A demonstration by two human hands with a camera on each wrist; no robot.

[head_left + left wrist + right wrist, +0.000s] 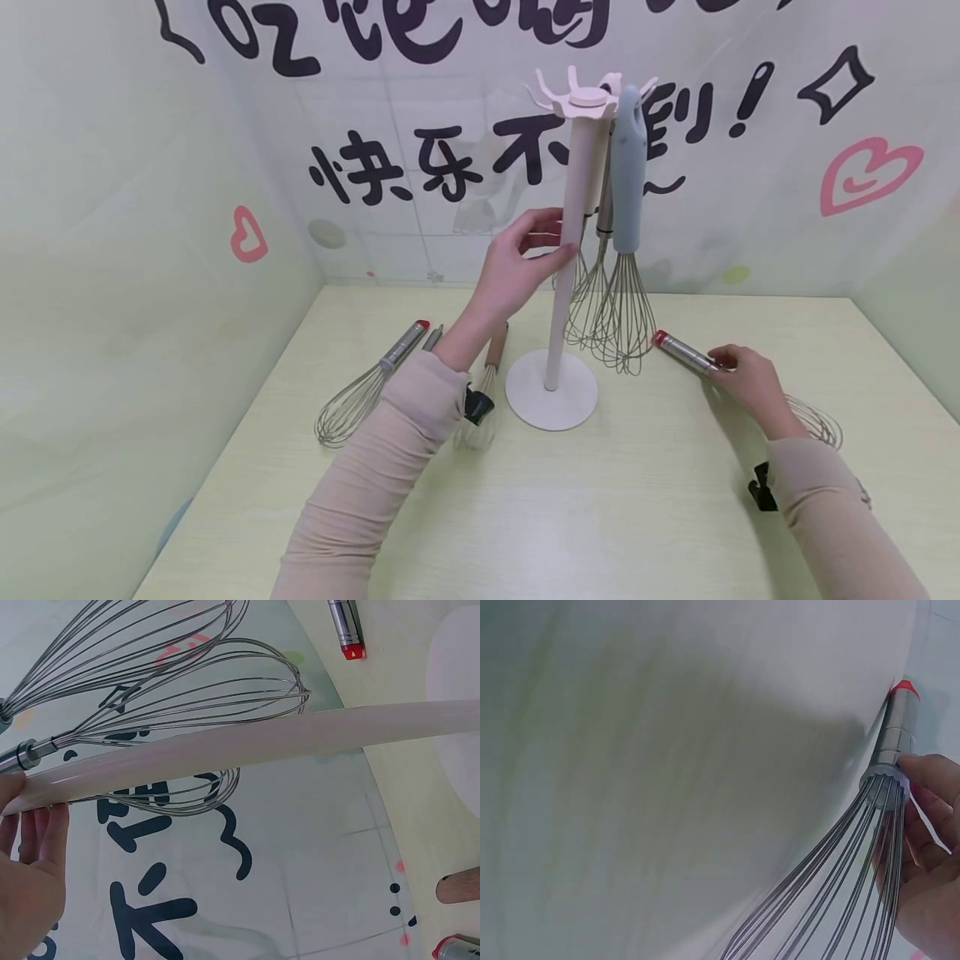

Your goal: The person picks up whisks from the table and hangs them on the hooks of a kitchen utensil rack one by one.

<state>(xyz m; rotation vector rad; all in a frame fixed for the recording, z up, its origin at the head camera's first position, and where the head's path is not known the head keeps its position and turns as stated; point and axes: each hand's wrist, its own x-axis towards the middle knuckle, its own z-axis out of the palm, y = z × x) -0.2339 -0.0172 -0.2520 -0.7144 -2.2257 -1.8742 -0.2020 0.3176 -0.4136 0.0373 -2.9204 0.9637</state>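
Note:
My left hand (517, 262) grips the pole of a pale pink utensil rack (574, 179), fingers behind and thumb in front. Several whisks hang from hooks on the rack's right side, among them one with a light blue handle (628, 179). In the left wrist view, the hanging whisks' wires (180, 690) lie next to the pole. At the right of the table, my right hand (752, 385) pinches a steel whisk (684, 353) with a red end cap, near where handle meets wires. The right wrist view shows thumb and fingers at its collar (885, 776); part of its wires is hidden in the head view.
Left of the rack's round base (532, 408) lie a steel whisk (352, 404) with a red cap, a brown-handled whisk (496, 346), partly hidden, and another thin handle (432, 337). A printed backdrop (420, 225) stands behind the table.

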